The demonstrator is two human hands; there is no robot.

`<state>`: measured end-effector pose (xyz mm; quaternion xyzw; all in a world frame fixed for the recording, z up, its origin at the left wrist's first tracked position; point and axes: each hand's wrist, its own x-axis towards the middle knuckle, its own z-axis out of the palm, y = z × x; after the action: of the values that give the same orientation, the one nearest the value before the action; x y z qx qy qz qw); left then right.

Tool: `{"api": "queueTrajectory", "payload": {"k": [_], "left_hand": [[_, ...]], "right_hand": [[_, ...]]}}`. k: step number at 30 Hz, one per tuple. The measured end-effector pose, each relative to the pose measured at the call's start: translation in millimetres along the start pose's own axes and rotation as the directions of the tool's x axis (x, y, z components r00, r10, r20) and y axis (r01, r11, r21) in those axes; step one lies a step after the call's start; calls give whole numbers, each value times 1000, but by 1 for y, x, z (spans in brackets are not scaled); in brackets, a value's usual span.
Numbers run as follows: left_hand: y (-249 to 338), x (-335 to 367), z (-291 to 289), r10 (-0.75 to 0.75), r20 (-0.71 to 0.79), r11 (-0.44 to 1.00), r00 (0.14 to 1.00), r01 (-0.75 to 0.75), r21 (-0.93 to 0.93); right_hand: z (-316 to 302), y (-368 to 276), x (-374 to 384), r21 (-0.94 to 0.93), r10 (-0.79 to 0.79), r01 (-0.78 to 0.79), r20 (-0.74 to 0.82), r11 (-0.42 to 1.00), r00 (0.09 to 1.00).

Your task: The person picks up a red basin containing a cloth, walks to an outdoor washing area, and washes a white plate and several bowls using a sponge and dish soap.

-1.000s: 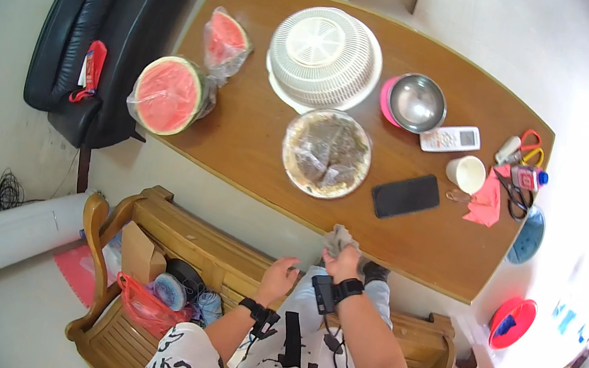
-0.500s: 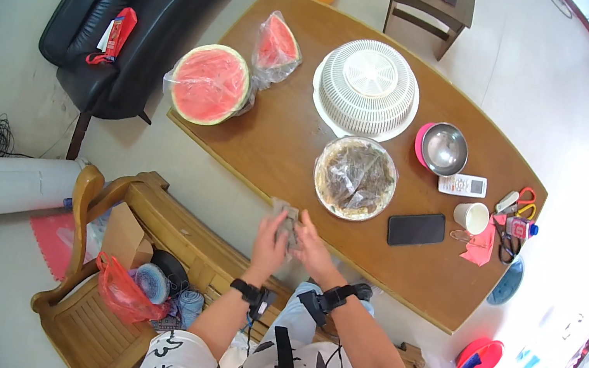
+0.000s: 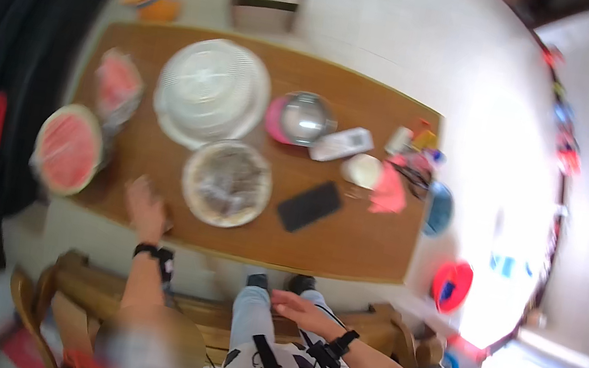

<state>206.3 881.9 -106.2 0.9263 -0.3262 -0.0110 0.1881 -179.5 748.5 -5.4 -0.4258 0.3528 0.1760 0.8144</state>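
Left hand (image 3: 146, 207) is laid on the counter (image 3: 346, 248) edge over a small object, finger state not discernible (blurred); the covered plate (image 3: 226, 182) lies just beside; right hand (image 3: 303, 312) rests open on the knee; a slow, flat sweep is advised.

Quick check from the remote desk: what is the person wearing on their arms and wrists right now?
Both forearms are bare. The left hand has a black band with a small black unit at the wrist; the right hand has a similar black wrist strap. The clothing is white with black patches. The picture is blurred, so finer markings cannot be made out.
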Motion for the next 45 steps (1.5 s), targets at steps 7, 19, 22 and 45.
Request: {"api": "queueTrajectory", "payload": {"k": [7,19,22,45], "left_hand": [[61,-70,43,-481,-98,875,871,471,-108],[233,-192,152,-692,309,587,652,758,-284],[270,-232,186,-326,670,724,667,632,-277],[738,-284,25,634,767,32,-98,994,101]], "right_hand": [[-34,32,-69,167,-50,89,-227,982,973],[-118,91,-167,363,-65,235,-423,901,904],[-151,118,-201,408,-66,283,-470,868,880],[-271,134,-422,275,-206,671,-813,689,545]]}}
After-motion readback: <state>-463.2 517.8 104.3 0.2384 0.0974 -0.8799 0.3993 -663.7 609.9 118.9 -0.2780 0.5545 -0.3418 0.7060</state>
